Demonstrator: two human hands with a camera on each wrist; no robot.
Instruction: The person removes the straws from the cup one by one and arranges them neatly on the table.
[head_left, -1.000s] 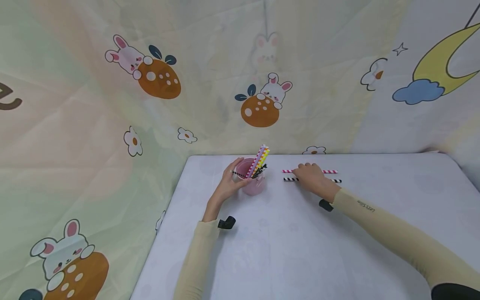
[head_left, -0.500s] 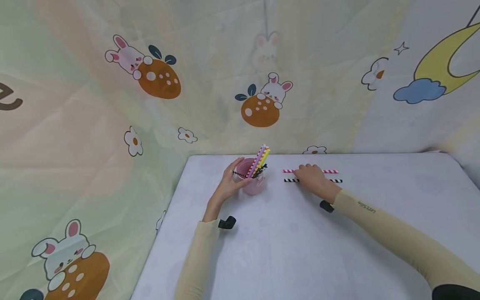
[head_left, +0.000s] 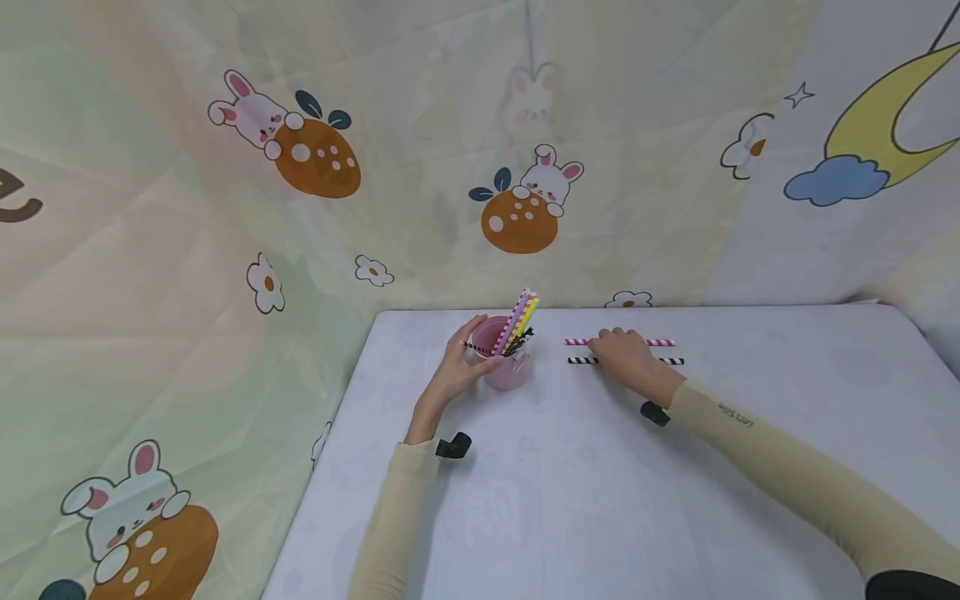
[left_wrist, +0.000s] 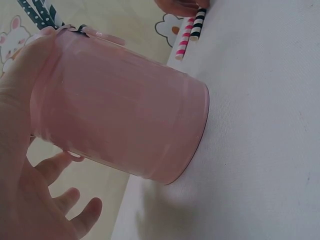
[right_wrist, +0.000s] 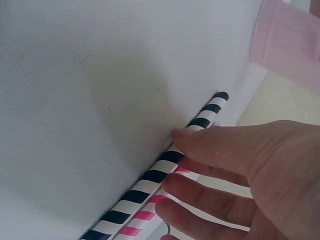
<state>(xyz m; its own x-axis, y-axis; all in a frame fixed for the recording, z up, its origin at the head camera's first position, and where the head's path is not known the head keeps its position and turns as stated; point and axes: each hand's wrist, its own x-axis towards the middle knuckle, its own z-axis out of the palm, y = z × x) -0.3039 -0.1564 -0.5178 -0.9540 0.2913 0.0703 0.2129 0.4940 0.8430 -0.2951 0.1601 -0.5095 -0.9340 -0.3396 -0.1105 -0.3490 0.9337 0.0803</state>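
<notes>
A small pink bucket (head_left: 507, 377) stands on the table at the far left, with several patterned paper straws (head_left: 521, 320) leaning in it. My left hand (head_left: 454, 367) grips it near the rim, thumb on one side and fingers round the other. To the right, two straws lie side by side on the table: a pink-and-white striped straw (head_left: 660, 342) behind and a black-and-white striped straw (right_wrist: 132, 196) in front. My right hand (head_left: 624, 357) pinches the black-and-white one near its middle, thumb on the near side. Its fingers hide the middle of both straws.
The white-covered table (head_left: 570, 500) ends at a back edge just behind the straws. A cloth backdrop (head_left: 420, 183) printed with rabbits and flowers hangs beyond that edge and along the left side.
The black-and-white straw has shifted very slightly towards me, away from the pink one. My left hand and the bucket stay in place.
</notes>
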